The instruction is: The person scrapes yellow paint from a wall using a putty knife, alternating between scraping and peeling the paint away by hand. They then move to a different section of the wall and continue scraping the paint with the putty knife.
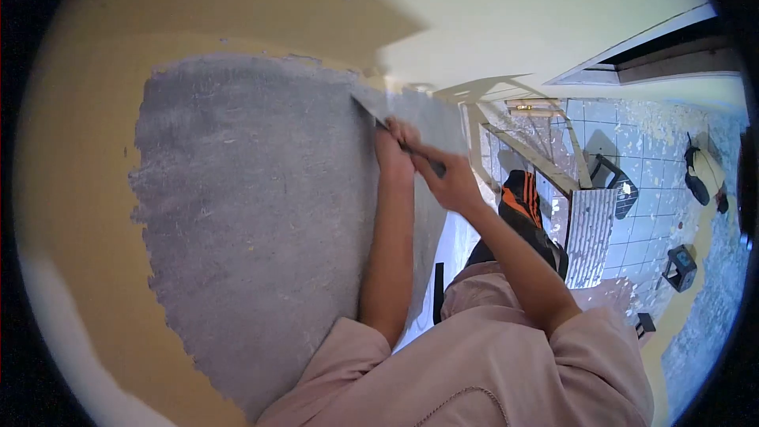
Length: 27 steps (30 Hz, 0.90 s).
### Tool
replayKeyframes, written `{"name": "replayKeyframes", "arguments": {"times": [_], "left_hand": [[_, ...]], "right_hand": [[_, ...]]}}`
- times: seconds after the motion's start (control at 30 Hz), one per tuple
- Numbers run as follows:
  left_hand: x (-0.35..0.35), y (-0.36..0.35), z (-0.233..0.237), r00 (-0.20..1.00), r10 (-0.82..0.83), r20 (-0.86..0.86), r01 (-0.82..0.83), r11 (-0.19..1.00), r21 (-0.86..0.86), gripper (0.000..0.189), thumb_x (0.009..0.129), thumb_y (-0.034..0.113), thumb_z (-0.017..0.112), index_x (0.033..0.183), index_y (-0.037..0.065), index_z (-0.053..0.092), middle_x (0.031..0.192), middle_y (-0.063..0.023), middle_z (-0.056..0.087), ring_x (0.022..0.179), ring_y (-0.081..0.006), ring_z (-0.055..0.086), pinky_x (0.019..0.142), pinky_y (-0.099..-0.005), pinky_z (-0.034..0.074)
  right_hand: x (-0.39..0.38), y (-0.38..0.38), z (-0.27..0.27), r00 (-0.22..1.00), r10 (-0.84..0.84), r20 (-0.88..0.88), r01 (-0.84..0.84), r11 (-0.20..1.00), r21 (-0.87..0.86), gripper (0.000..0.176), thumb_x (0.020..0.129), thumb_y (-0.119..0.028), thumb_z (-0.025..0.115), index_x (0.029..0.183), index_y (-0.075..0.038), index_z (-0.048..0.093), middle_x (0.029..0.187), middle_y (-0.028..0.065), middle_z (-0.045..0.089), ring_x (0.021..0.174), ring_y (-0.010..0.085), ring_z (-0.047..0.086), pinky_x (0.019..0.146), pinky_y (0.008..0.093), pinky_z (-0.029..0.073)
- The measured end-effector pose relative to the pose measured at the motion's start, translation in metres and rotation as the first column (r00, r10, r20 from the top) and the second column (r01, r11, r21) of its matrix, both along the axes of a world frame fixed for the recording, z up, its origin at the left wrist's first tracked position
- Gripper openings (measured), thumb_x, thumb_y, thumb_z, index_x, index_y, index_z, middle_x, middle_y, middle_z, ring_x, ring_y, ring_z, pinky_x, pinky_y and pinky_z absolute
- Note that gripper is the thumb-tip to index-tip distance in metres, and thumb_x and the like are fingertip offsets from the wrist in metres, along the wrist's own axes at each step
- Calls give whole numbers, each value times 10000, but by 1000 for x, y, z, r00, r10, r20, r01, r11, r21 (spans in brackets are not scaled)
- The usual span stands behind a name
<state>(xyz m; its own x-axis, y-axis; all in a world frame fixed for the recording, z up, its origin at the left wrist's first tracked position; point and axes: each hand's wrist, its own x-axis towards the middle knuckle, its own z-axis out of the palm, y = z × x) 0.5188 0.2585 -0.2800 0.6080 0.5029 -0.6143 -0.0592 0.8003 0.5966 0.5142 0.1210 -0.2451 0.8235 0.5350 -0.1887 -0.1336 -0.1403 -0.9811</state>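
Observation:
A long-bladed scraper touches the wall at the upper edge of a large grey bared patch. Yellow paint surrounds the patch with a ragged border. My left hand is closed round the tool close to its blade. Lower on the dark handle, my right hand is wrapped round it. The two hands are close together, and the fingers partly hide the tool.
Below me are a wooden frame with a corrugated panel, a dark stool and a smaller stool on the tiled floor strewn with flakes. A bag lies at the far right.

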Motion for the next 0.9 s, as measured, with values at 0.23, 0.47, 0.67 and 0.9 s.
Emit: {"name": "replayKeyframes", "arguments": {"times": [0.23,0.47,0.67,0.9], "left_hand": [[30,15,-34,982,0,-188,-20,995,-103,341,933,268,396,612,156,413,495,27,332,436,-126,330,426,-269,305],[-2,2,-29,967,43,-252,-78,988,-130,364,945,310,417,633,122,406,518,24,353,453,-133,352,453,-278,351],[9,2,-20,983,43,-180,-62,993,-102,348,972,358,429,704,142,480,561,12,436,471,-120,407,457,-256,373],[19,22,-21,965,-50,-259,22,994,-112,326,951,371,485,734,128,502,596,15,468,498,-119,445,462,-246,409]], "right_hand": [[22,15,-34,997,-45,-56,45,999,1,320,878,-164,567,1187,-83,595,1003,231,618,963,301,623,810,339,465],[-6,11,-35,992,12,-129,-6,999,45,327,884,-102,565,1199,-15,574,1176,174,606,1115,196,570,944,286,410],[1,17,-23,990,-82,-114,85,996,22,335,896,-127,547,1217,-34,569,1144,175,623,1067,176,586,918,282,420],[6,35,9,963,-187,-196,190,982,-4,329,908,-128,515,1219,-31,566,1113,190,633,1056,200,599,899,287,427]]}}
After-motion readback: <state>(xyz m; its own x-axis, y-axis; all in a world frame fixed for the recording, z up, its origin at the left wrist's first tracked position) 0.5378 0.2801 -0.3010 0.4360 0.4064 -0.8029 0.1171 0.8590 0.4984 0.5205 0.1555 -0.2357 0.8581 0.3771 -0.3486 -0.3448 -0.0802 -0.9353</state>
